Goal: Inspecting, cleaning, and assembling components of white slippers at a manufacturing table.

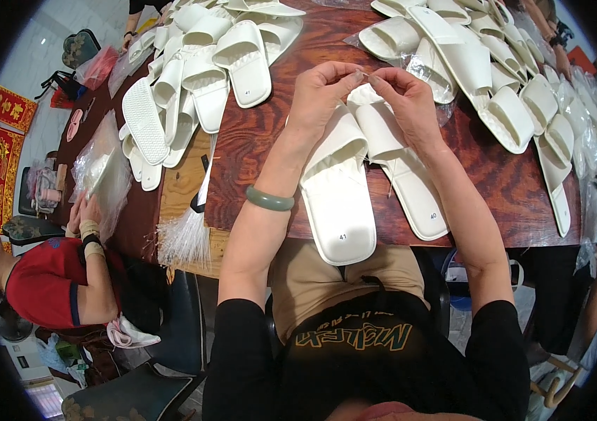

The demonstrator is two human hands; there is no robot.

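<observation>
Two cream slippers lie side by side in front of me, the left slipper reaching over the table edge and the right slipper angled away from it. Above their far ends, my left hand and my right hand meet with thumbs and forefingers pinched. Whatever sits between the fingertips is too small to make out. A thin strand shows between the two slippers. A green bangle circles my left wrist.
Slipper piles cover the far left and slippers the right. A bundle of thin white strands hangs at the table's left edge. A person in red handles a plastic bag; other people's arms show at the far side and right.
</observation>
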